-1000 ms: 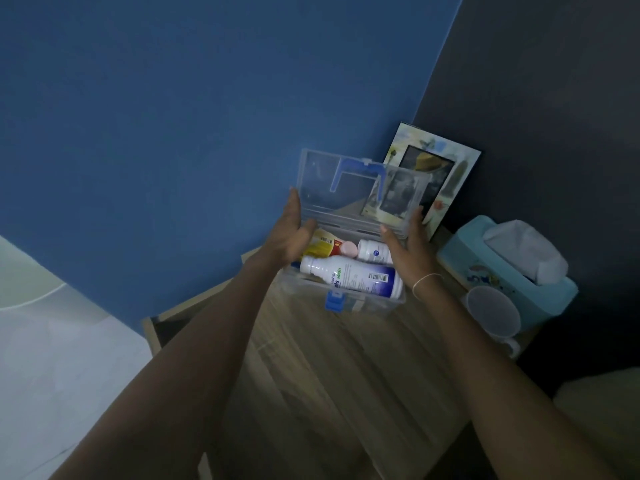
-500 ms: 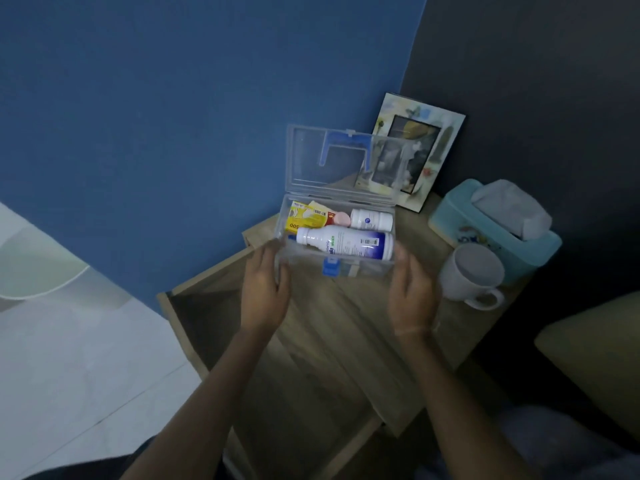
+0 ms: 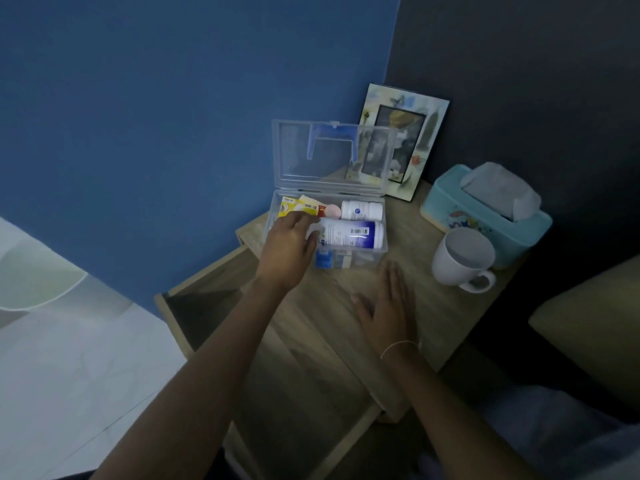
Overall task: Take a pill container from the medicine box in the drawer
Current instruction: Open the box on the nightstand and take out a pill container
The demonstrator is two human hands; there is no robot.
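A clear plastic medicine box [image 3: 381,253] with a blue latch stands on the wooden bedside table, its lid [image 3: 294,161] raised. Inside lie a large white pill bottle with a blue label [image 3: 349,233], a smaller white pill bottle [image 3: 362,210] behind it, and yellow sachets [image 3: 294,205] at the left. My left hand [image 3: 287,247] reaches into the box from the left, with fingers and thumb curled around the large bottle's cap end, which is hidden. The bottle still lies in the box. My right hand [image 3: 388,306] rests flat on the tabletop in front of the box, fingers spread.
An open drawer [image 3: 207,306] sticks out below the tabletop at the left. A white mug [image 3: 460,258] and a teal tissue box [image 3: 485,216] stand right of the medicine box. A picture frame [image 3: 401,140] leans against the dark wall behind.
Both hands let go of the box's sides. My left hand moved up into the box onto the large bottle. My right hand dropped flat onto the tabletop.
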